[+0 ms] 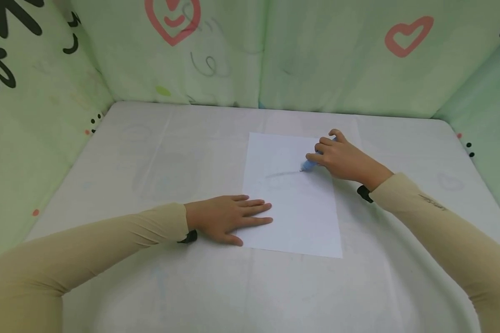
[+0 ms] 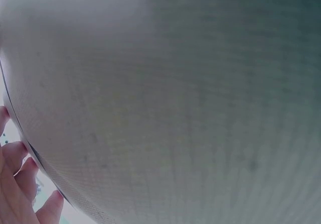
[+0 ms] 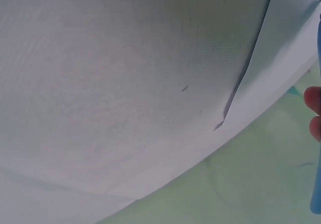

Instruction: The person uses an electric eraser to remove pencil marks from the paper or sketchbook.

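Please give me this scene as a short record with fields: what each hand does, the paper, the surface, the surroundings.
left hand: flat, fingers straight, pressing on the sheet's left edge
right hand: grips a blue pen, tip on the sheet
paper: white sheet, one faint grey stroke left of the pen tip
surface: white covered table
surroundings: pale green padded walls with pink hearts

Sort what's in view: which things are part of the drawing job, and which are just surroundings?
In use:
white paper sheet, pressed flat by left hand
light blue marker pen, gripped by right hand, tip on the sheet
faint grey stroke

Just there:
white table cover
green padded walls with heart prints
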`<action>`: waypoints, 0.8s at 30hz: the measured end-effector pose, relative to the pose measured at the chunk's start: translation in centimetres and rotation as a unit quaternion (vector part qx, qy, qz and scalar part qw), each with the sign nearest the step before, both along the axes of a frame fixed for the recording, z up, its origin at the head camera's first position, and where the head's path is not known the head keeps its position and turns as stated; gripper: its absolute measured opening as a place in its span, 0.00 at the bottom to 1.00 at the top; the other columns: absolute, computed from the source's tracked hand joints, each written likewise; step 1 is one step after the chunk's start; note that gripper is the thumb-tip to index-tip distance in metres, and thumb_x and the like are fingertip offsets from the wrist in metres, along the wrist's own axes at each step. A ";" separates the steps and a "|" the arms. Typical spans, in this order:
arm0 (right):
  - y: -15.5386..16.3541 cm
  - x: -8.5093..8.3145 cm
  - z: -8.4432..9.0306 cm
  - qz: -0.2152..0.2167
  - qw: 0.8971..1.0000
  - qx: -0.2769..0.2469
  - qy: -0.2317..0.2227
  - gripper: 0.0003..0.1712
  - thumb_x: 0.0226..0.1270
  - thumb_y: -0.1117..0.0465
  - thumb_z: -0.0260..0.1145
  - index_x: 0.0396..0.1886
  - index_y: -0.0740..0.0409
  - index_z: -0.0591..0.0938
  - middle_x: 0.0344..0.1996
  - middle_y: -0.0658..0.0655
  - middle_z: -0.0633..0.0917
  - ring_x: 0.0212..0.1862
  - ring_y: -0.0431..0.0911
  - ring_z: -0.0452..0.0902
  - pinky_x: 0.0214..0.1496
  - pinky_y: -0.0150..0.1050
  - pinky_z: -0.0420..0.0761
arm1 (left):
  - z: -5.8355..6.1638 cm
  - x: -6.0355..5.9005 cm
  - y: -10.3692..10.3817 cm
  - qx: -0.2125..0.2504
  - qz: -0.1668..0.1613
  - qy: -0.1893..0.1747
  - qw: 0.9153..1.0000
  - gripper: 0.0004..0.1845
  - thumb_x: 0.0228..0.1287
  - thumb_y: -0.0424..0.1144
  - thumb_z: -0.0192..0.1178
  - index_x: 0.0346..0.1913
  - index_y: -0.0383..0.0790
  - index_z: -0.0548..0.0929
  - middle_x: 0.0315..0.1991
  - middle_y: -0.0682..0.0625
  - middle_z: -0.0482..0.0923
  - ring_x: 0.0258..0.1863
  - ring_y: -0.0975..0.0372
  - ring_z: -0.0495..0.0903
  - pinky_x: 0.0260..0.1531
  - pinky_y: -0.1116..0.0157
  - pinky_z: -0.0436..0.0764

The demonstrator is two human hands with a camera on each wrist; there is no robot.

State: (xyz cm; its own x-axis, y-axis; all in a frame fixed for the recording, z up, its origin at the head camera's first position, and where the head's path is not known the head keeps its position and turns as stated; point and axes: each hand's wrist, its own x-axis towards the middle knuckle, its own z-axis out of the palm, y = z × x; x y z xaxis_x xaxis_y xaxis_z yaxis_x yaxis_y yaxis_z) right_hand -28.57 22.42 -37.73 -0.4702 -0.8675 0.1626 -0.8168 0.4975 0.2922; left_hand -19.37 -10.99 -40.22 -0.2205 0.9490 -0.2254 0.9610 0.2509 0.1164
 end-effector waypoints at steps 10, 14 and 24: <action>0.3 0.4 0.1 0.012 1.000 0.001 0.001 0.13 0.52 0.68 0.70 0.39 0.56 0.82 0.32 0.60 0.82 0.38 0.52 0.74 0.51 0.57 0.67 | -0.2 -0.1 -0.1 0.002 0.000 0.002 1.000 0.39 0.68 0.62 0.42 0.75 0.48 0.48 0.76 0.46 0.44 0.76 0.56 0.45 0.72 0.54 0.53; 0.1 0.2 0.1 0.019 1.000 -0.004 0.005 0.14 0.52 0.68 0.70 0.40 0.56 0.82 0.31 0.60 0.81 0.38 0.52 0.74 0.51 0.57 0.67 | -0.1 -0.1 -0.2 0.004 -0.001 -0.001 1.000 0.39 0.68 0.62 0.42 0.75 0.48 0.48 0.76 0.45 0.44 0.76 0.56 0.46 0.72 0.53 0.53; 0.0 -0.1 0.1 0.001 1.000 0.011 0.001 0.12 0.54 0.68 0.69 0.39 0.55 0.81 0.31 0.60 0.82 0.38 0.52 0.73 0.52 0.57 0.67 | -0.3 -0.1 -0.2 0.004 -0.002 0.003 1.000 0.39 0.68 0.62 0.42 0.75 0.49 0.48 0.76 0.46 0.43 0.76 0.56 0.45 0.72 0.54 0.53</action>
